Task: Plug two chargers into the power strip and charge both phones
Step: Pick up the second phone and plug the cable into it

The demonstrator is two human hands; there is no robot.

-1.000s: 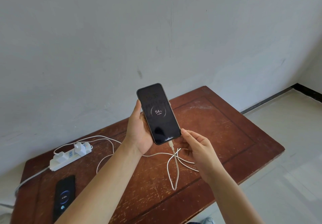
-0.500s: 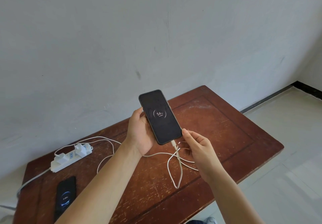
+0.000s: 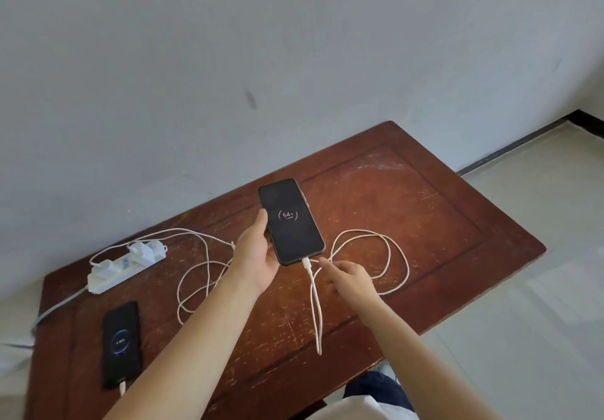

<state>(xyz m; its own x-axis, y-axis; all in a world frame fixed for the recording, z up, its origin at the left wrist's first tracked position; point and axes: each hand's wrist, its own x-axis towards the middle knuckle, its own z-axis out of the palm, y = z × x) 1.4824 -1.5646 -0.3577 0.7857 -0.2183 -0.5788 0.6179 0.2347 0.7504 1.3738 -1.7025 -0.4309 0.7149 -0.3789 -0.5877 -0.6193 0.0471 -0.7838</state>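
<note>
Right hand (image 3: 346, 275) released cable (image 3: 392, 256); left hand (image 3: 258, 256) lowered phone (image 3: 291, 220).

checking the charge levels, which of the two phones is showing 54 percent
The phone held up in the left hand, its screen reading 54. The other phone lies flat on the table near the left edge; its number is too blurred to read.

Left hand (image 3: 258, 256) grips black smartphone (image 3: 291, 220) above the dark red-brown wooden counter (image 3: 425, 210), screen up, reading 54% in a charging ring. White braided cable (image 3: 369, 256) plugged into its bottom edge, looped on counter. Right hand (image 3: 349, 275) open, fingers loose, just beside the plug. Second black phone (image 3: 121, 344) flat at left, cabled, screen lit. White power strip (image 3: 124, 266) carries two white chargers (image 3: 140, 251).
</note>
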